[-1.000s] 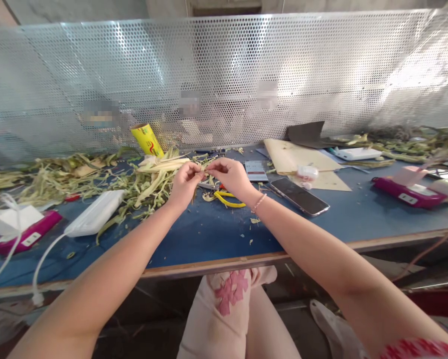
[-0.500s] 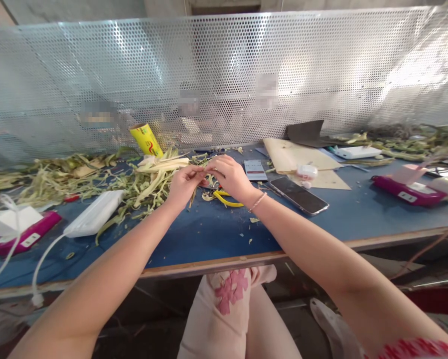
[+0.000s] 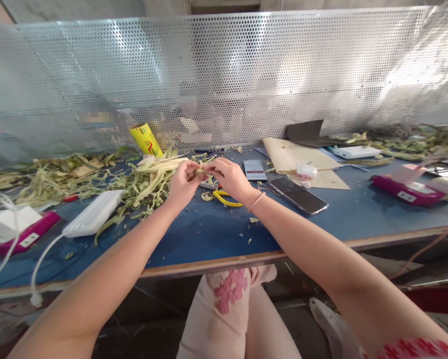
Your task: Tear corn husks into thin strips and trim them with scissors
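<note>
My left hand [image 3: 182, 185] and my right hand [image 3: 231, 178] meet above the blue bench with their fingertips almost touching. Between them is a small pale-green scrap of dried plant [image 3: 200, 171], pinched from both sides; its exact shape is partly hidden by the fingers. Right below lies a tool with yellow handles [image 3: 228, 201], its head covered by my hands. Close to my left hand spreads a heap of dried plant strips [image 3: 151, 189], pale and green. A card-like device with a lit face [image 3: 255, 170] is just beyond my right hand.
A yellow tube [image 3: 146, 139] leans at the back by the perforated metal screen [image 3: 224, 65]. Rightward lie a phone [image 3: 299, 195], a white earbud case [image 3: 306, 172] and brown paper [image 3: 294, 154]. A white power bank [image 3: 94, 214] and magenta power strips [image 3: 406, 191] flank the bench.
My fingers have shifted slightly, and the pale plant scrap between them shows more clearly. My arms and the things on the bench stay nearly where they were.
</note>
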Demonstrator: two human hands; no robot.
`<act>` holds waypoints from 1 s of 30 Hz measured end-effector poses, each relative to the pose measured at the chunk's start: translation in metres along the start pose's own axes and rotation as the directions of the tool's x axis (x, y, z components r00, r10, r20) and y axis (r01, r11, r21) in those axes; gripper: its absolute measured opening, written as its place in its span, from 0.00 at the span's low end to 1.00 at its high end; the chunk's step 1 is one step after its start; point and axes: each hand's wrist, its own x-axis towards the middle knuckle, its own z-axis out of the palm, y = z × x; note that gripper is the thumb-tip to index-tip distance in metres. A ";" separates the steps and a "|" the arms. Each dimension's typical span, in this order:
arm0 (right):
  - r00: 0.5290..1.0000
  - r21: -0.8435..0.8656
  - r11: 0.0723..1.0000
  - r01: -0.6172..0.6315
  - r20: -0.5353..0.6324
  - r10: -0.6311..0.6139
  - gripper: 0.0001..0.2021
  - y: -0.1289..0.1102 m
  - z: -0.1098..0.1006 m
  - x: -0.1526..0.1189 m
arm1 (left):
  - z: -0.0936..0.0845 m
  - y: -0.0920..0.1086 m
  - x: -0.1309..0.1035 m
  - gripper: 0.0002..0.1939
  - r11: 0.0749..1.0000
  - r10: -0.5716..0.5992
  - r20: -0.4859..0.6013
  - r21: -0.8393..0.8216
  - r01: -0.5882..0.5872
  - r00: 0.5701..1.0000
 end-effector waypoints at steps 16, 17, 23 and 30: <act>0.946 0.320 0.903 -0.288 -0.052 0.320 0.03 0.000 0.005 0.002 | -0.001 -0.003 -0.002 0.21 0.997 -0.076 0.006 0.010 0.076 0.997; 0.938 0.344 0.887 -0.307 -0.049 0.344 0.03 0.000 0.005 0.002 | -0.001 -0.002 -0.002 0.22 0.997 -0.083 0.012 0.011 0.083 0.996; 0.915 0.392 0.853 -0.344 -0.062 0.398 0.00 -0.003 0.006 0.003 | 0.003 -0.002 -0.004 0.20 0.995 -0.098 0.006 -0.012 0.098 0.995; 0.927 0.327 0.890 -0.318 -0.088 0.363 0.02 -0.007 0.008 0.003 | 0.008 -0.001 -0.004 0.14 0.965 -0.164 -0.061 -0.218 0.147 0.985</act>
